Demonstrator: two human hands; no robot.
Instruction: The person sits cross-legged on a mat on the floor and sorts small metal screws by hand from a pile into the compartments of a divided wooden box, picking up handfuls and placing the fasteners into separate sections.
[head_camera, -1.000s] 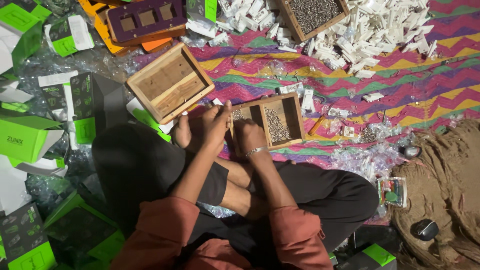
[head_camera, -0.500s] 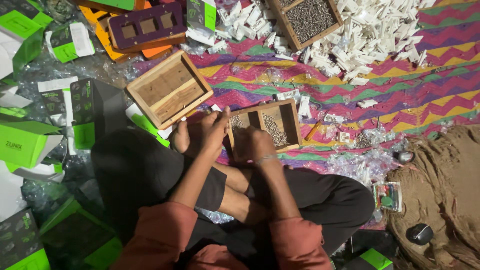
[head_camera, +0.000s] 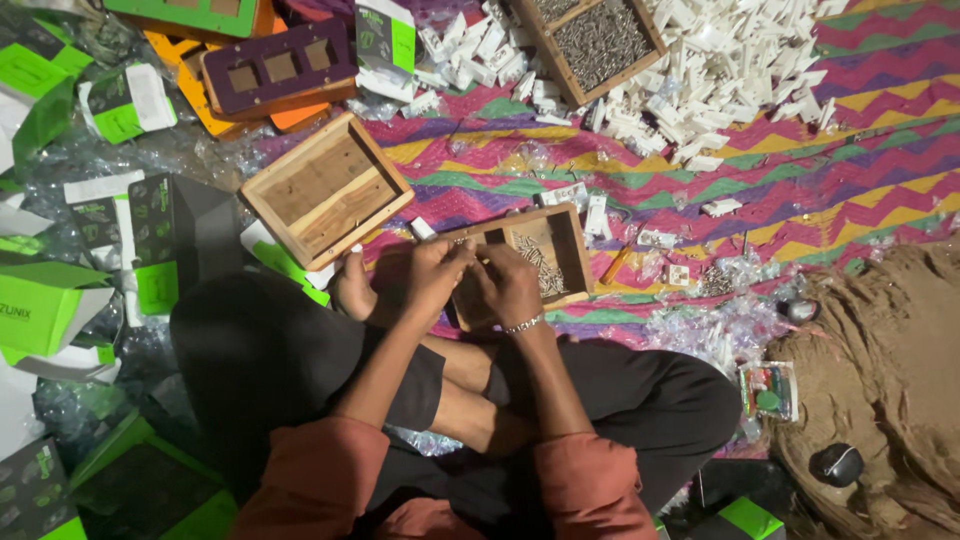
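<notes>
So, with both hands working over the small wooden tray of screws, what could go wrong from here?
1. The wooden tray rests partly on the person's leg, so it may tip and spill its screws onto the rug.
2. Both hands, left and right, crowd one corner; a small part could slip out and get lost among the plastic scraps.
3. The light is dim, so a wrong piece may be picked.

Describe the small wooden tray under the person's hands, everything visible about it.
The small wooden tray is a shallow rectangular box of light brown wood with raised rims, lying flat and slightly skewed on the zigzag mat in front of the crossed legs. Its right part holds a heap of small grey metal pieces. The left hand and right hand rest over its left part, hiding it.
</notes>
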